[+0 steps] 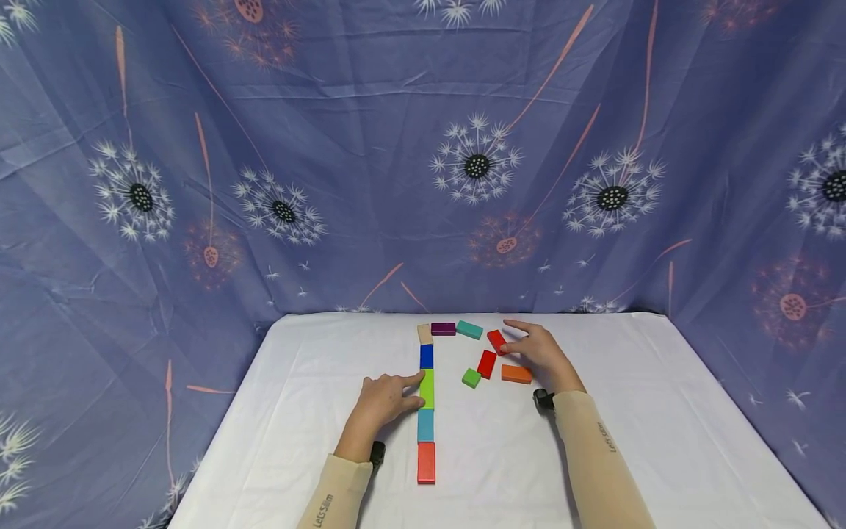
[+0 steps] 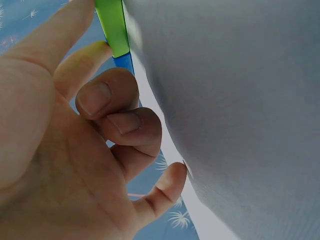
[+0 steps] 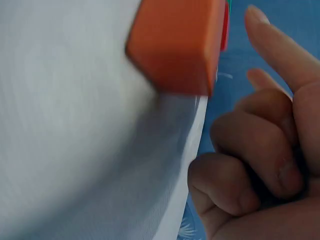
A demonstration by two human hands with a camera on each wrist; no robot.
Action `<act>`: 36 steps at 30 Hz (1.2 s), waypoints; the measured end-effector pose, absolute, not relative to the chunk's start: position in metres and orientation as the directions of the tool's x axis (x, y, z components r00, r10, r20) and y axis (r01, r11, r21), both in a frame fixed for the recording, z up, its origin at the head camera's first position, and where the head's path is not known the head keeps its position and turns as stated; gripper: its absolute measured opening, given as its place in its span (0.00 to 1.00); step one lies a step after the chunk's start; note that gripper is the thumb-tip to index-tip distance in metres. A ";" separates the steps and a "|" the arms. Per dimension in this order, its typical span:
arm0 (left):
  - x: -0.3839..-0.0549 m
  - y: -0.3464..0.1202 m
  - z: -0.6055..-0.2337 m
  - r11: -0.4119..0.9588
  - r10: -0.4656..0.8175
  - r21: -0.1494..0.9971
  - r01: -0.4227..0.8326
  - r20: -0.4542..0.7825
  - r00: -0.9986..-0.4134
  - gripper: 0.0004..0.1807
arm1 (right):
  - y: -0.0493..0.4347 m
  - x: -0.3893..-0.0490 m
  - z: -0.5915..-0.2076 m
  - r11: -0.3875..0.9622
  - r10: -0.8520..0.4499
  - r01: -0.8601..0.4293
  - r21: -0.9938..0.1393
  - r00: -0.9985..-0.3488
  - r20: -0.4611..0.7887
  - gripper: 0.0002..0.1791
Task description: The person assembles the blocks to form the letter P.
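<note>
L hand (image 1: 383,400) thumb/idx apart, tips at lime blk (image 1: 427,389) side | R hand (image 1: 543,350) thumb/idx apart, by far red blk (image 1: 496,341), contact unclear | orange blk (image 1: 515,375) nearby

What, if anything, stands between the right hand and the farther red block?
Nothing visible: in the head view, the right hand overlaps the edge of the farther red block. The orange block lies nearer the wearer, outside that path.

Lime block (image 1: 427,389), blue-violet cloth (image 1: 377,184) (dandelion-printed)
</note>
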State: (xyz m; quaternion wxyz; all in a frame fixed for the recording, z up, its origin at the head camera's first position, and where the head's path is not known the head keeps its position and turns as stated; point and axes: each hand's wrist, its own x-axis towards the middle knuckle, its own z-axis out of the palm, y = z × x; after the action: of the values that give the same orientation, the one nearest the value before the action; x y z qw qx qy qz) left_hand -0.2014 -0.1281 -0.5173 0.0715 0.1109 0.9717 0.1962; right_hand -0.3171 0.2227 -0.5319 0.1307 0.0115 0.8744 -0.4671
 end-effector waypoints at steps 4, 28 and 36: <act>-0.202 -0.128 -0.518 0.897 0.244 0.400 0.188 -0.093 -0.965 0.32 | 0.231 -0.320 -0.532 0.591 -0.193 0.083 -0.803 -0.952 -0.240 0.43; -0.203 -0.128 -0.517 0.899 0.254 0.393 0.196 -0.102 -0.962 0.33 | 0.235 -0.340 -0.538 0.668 -0.263 0.044 -0.743 -0.920 -0.291 0.41; -0.203 -0.129 -0.517 0.903 0.250 0.382 0.198 -0.093 -0.964 0.33 | 0.232 -0.339 -0.539 0.688 -0.248 0.039 -0.725 -0.925 -0.286 0.39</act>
State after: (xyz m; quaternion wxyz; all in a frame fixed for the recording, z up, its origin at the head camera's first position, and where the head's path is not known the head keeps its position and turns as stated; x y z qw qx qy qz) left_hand -0.2026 -0.1286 -0.5171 0.0701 0.1151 0.9728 0.1882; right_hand -0.3393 0.2324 -0.5392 0.1841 -0.0580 0.9000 -0.3909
